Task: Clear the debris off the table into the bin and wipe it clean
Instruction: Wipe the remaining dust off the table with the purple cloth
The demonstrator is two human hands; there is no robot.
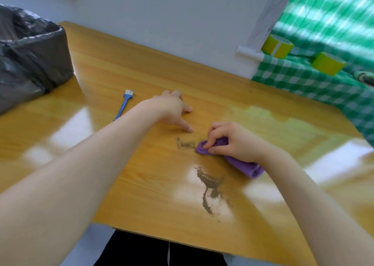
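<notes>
1. The wooden counter (121,67) carries everything.
2. The black-lined bin (30,57) stands at its far left.
3. The left hand (172,109) rests flat on the counter, fingers spread.
4. The right hand (232,142) grips a bunched purple cloth (247,166).
5. Gritty debris (210,182) is smeared near the front edge, and a smaller streak touches the cloth's tip.
6. A blue brush (124,105) lies left of the hands.

no readable text anywhere.

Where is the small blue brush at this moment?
In the head view the blue brush lies on the table, left of the left hand, between it and the bin.
</notes>
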